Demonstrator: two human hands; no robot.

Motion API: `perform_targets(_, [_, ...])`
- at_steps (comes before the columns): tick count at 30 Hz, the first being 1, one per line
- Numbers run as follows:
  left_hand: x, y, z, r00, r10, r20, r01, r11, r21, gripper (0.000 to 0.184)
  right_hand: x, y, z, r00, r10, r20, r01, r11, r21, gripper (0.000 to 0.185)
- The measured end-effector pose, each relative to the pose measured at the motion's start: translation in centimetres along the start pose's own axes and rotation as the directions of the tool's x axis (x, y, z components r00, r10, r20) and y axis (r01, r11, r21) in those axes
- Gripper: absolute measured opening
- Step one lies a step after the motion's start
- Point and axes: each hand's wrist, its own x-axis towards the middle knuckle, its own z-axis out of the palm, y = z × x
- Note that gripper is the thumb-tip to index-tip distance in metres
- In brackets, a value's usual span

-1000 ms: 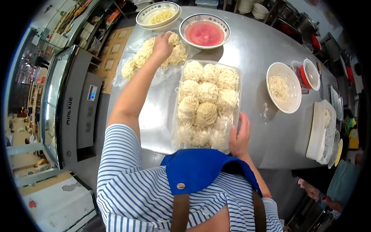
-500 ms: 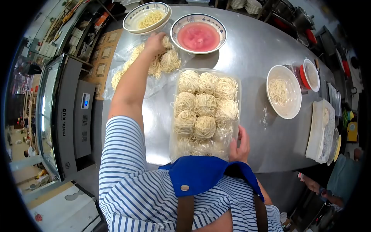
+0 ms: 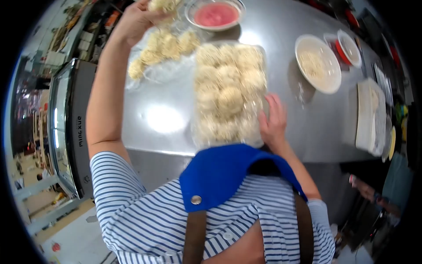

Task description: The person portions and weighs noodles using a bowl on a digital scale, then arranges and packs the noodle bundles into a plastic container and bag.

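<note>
Your left hand [image 3: 137,22] has its fingers curled around a bundle of noodles [image 3: 163,4], up beyond the noodle pile [image 3: 169,45] on the plastic sheet [image 3: 165,70] and left of the bowl of red liquid [image 3: 215,27]. Your right hand [image 3: 274,123] sits beside the tray of noodle nests [image 3: 264,66], thumb apart from the fingers; blur means you can't tell whether they touch its edge. A white bowl [image 3: 332,84] holding more noodles stands farther right.

SS tbl [image 3: 323,127] w/ glare [image 3: 165,119], glass-front cab. [image 3: 81,99] left
</note>
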Motion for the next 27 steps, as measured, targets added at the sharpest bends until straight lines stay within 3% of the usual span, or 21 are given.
perform_targets(2, [-3.3,5.6,5.4,0.984,-0.051,0.171,0.084,0.978,-0.193,0.054,1.1,-1.2,-1.4,0.974,-0.198,0.108,0.202,0.979,-0.031,0.035])
perform_targets(3, [-4.4,6.2,7.3,0.982,-0.035,0.185,0.076,0.973,-0.216,0.051,0.6,-1.3,-1.7,0.979,-0.164,0.12,0.171,0.984,-0.048,0.035])
perform_targets(4, [-5.3,5.7,8.9,0.978,-0.037,0.207,0.085,0.97,-0.226,0.051,0.2,-1.3,-1.8,0.942,-0.209,0.264,0.239,0.967,-0.088,0.029])
perform_targets(5, [-6.2,4.8,10.4,0.972,-0.064,0.226,0.082,0.994,-0.071,0.055,0.0,-1.3,-2.1,0.881,-0.248,0.402,0.316,0.942,-0.112,0.025])
perform_targets(6, [-7.1,4.0,11.8,0.968,-0.09,0.236,0.071,0.994,0.089,0.06,-0.2,-1.5,-2.5,0.886,-0.239,0.398,0.31,0.943,-0.123,0.025])
perform_targets(8, [-9.2,3.1,15.7,0.908,-0.142,0.394,0.157,0.988,-0.006,0.064,-0.4,-1.8,-3.2,0.836,-0.155,0.527,0.307,0.927,-0.214,0.018])
perform_targets(10, [-11.1,0.8,19.1,0.885,-0.157,0.439,0.149,0.987,0.053,0.066,-0.7,-2.3,-3.9,0.835,-0.142,0.531,0.306,0.922,-0.235,0.016])
perform_targets(11, [-11.8,-0.6,20.5,0.903,-0.021,0.43,-0.086,0.97,0.229,0.067,-0.9,-2.5,-4.0,0.832,-0.129,0.539,0.308,0.916,-0.256,0.016])
perform_targets(12, [-12.4,-1.9,21.6,0.888,0.118,0.445,-0.311,0.867,0.389,0.068,-1.2,-2.5,-4.0,0.835,-0.123,0.536,0.302,0.917,-0.26,0.016])
perform_targets(14, [-13.8,-3.4,23.0,0.876,0.088,0.475,-0.312,0.854,0.417,0.068,-1.6,-2.4,-3.6,0.877,-0.181,0.446,0.325,0.906,-0.272,0.019])
perform_targets(15, [-14.3,-4.6,23.4,0.834,0.258,0.487,-0.499,0.728,0.47,0.068,-1.8,-2.3,-3.5,0.879,-0.177,0.443,0.322,0.906,-0.275,0.019])
perform_targets(16, [-14.6,-5.5,23.8,0.831,0.26,0.491,-0.504,0.726,0.468,0.068,-2.0,-2.2,-3.3,0.893,-0.16,0.421,0.297,0.912,-0.283,0.019])
perform_targets(18, [-15.0,-6.7,24.3,0.711,0.504,0.49,-0.701,0.453,0.551,0.056,-2.4,-2.0,-3.0,0.907,-0.14,0.398,0.269,0.918,-0.291,0.019])
perform_targets(22, [-15.9,-7.8,25.1,0.712,0.507,0.485,-0.675,0.307,0.671,0.055,-3.3,-1.5,-2.4,0.937,-0.174,0.302,0.252,0.936,-0.244,0.014])
perform_targets(27, [-16.6,-5.5,24.2,0.764,0.459,0.453,-0.631,0.384,0.674,0.058,-3.4,-1.3,-2.3,0.95,-0.186,0.251,0.243,0.946,-0.216,0.01])
